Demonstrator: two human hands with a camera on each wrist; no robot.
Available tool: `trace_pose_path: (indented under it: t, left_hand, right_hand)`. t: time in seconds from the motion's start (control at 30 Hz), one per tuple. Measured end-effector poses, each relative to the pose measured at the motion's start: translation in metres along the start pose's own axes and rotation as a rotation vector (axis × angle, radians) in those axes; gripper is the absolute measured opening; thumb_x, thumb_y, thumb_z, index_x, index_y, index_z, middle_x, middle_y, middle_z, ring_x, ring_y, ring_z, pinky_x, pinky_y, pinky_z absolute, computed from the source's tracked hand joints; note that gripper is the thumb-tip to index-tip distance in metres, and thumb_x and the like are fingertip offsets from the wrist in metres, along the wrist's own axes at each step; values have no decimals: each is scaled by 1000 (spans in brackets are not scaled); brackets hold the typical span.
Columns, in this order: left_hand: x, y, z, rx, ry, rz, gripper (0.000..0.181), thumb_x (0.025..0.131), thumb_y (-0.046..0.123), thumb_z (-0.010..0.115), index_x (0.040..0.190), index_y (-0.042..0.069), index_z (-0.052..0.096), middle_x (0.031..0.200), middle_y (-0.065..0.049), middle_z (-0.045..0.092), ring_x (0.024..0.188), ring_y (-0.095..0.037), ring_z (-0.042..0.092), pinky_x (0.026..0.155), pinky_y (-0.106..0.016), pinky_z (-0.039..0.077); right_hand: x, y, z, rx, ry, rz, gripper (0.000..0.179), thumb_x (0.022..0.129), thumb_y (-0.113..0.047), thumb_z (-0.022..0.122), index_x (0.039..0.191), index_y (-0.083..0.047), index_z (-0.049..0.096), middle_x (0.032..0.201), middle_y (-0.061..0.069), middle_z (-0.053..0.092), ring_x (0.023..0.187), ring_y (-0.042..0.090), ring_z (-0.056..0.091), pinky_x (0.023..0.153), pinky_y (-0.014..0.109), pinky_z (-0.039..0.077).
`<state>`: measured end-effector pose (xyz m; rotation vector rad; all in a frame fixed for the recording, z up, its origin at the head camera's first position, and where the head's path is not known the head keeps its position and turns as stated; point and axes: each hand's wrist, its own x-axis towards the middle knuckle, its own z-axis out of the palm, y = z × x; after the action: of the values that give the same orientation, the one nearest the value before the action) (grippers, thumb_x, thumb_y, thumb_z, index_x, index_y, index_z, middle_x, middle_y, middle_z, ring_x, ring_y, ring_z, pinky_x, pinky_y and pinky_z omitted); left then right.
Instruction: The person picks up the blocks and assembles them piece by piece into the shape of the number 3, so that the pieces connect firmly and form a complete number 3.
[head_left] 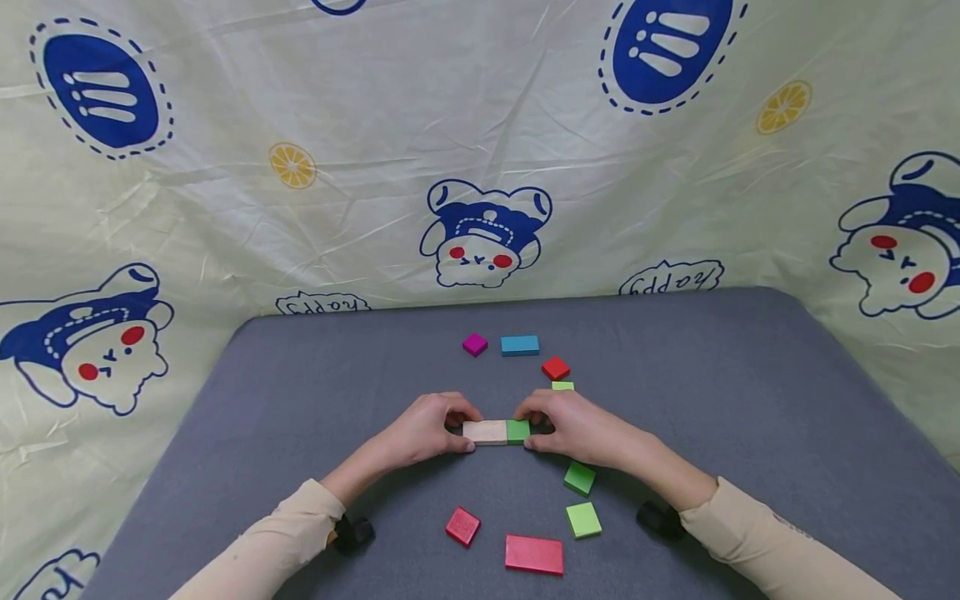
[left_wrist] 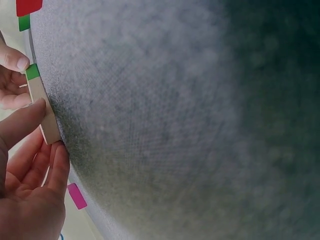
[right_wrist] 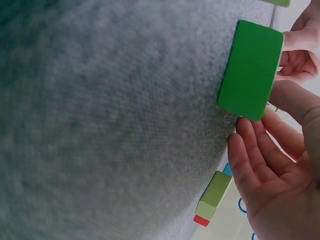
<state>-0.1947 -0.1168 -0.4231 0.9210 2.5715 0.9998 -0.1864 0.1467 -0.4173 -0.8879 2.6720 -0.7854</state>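
A plain wooden block (head_left: 484, 432) lies end to end with a small green block (head_left: 518, 431) in the middle of the grey table. My left hand (head_left: 437, 429) pinches the plain block's outer end between thumb and fingers. From the other side, my right hand (head_left: 573, 427) pinches the green block with thumb and forefinger. In the left wrist view, my left thumb lies along the plain block (left_wrist: 46, 112), and the green block (left_wrist: 32, 71) meets its far end. A loose green block (right_wrist: 251, 70) looms before my right hand (right_wrist: 287, 165) in the right wrist view and hides the pinched one.
Toward the front lie a red block (head_left: 462, 527), a longer red block (head_left: 534, 555), a light green block (head_left: 583, 520) and the loose green block (head_left: 580, 477). Farther back are magenta (head_left: 475, 345), blue (head_left: 520, 346), red (head_left: 556, 368) and light green (head_left: 562, 386) blocks. A printed curtain (head_left: 360, 225) hangs behind.
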Motion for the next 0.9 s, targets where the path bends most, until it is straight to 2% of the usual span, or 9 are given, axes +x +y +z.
trace_pose_path:
  t: [0.2, 0.37, 0.7, 0.9]
  left_hand:
    - [1, -1, 1, 13, -1, 0, 28, 84, 12, 79, 110, 12, 72, 100, 5, 62, 92, -12, 58, 84, -31, 50]
    - [1, -1, 1, 6, -3, -7, 27, 84, 12, 79, 110, 13, 72, 100, 6, 62, 92, -12, 58, 84, -31, 50]
    - [0, -3, 1, -14, -5, -36, 29, 84, 13, 79, 112, 13, 71, 102, 7, 61, 94, -11, 57, 86, -32, 49]
    - [0, -3, 1, -22, -4, -34, 28, 84, 12, 78, 112, 13, 71, 102, 7, 61, 94, -11, 57, 86, -33, 49]
  right_hand:
    - [-3, -2, -4, 4, 2, 11, 30, 87, -19, 76, 115, -16, 68, 101, -9, 61, 91, 11, 57, 81, 33, 49]
    - [-12, -1, -13, 31, 39, 30, 34, 88, -19, 76, 119, -13, 66, 109, -3, 64, 97, 15, 59, 86, 38, 51]
    - [-28, 15, -27, 28, 114, 47, 36, 86, -15, 77, 121, -10, 66, 113, 2, 65, 97, 20, 61, 86, 42, 52]
    - [-34, 26, -35, -10, 150, 52, 37, 86, -13, 77, 121, -9, 66, 113, 2, 65, 97, 21, 62, 84, 43, 52]
